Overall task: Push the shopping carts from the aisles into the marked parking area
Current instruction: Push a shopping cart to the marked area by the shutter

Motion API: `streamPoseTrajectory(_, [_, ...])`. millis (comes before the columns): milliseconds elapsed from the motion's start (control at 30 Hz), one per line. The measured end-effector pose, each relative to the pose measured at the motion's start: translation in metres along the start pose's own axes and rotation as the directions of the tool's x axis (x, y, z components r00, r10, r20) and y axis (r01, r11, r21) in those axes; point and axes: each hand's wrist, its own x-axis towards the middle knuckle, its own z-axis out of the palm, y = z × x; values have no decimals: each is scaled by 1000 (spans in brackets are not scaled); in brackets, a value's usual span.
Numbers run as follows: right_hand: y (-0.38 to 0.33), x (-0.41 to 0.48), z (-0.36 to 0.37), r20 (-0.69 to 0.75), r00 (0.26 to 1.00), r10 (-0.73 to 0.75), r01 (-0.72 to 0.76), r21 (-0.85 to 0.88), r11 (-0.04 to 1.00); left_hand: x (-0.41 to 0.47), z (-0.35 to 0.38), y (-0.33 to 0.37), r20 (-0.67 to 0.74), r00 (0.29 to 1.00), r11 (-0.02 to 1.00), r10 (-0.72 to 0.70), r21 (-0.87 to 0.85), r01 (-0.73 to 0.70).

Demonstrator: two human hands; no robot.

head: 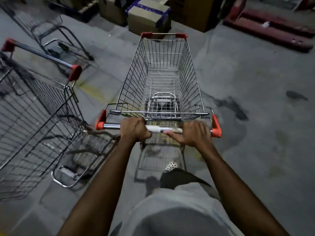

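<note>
Head view, far left of the hands: a parked cart [34, 120] stands just beside the left forearm, blurred, with its red-capped handle angled away.
Left and ahead of the hands: a faint yellow floor marking [92, 90] shows between the parked cart and the one being pushed. It is probably the edge of the parking area.
Left hand [134, 130]: closed in a fist round the handle bar [158, 128], left of the bar's middle.
Shopping cart [162, 74]: directly ahead of both hands and empty. Its long axis runs straight away from the person toward the cardboard boxes [146, 19].
Right hand [194, 133]: fingers curled over the bar near the right red end cap, thumb lying along the bar toward the middle.
Nearer hand: neither, since both sit level on the bar.
Coming move: the parked cart lies to the left, so the nose likely needs swinging left, with the right hand pushing harder.
Far right, ahead: a red pallet truck [272, 26], well apart.
</note>
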Motion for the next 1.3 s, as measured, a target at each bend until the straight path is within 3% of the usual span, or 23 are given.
streamPoseTrajectory(367, [31, 167, -25, -12, 999, -46, 45, -37, 998, 147, -43, -14, 26, 999, 999, -35, -21, 35])
streamPoseTrajectory(700, [-31, 317, -33, 20, 999, 30, -30, 11, 999, 308, -78, -119, 20, 999, 996, 31, 80, -33])
streamPoseTrajectory(933, [-71, 432, -47, -22, 997, 76, -74, 83, 994, 443, -112, -189, 64, 992, 985, 111, 128, -118])
streamPoseTrajectory(1300, [-91, 575, -57, 133, 957, 259, -287, 267, 920, 620, -146, -241, 56, 937, 911, 345, 219, -349])
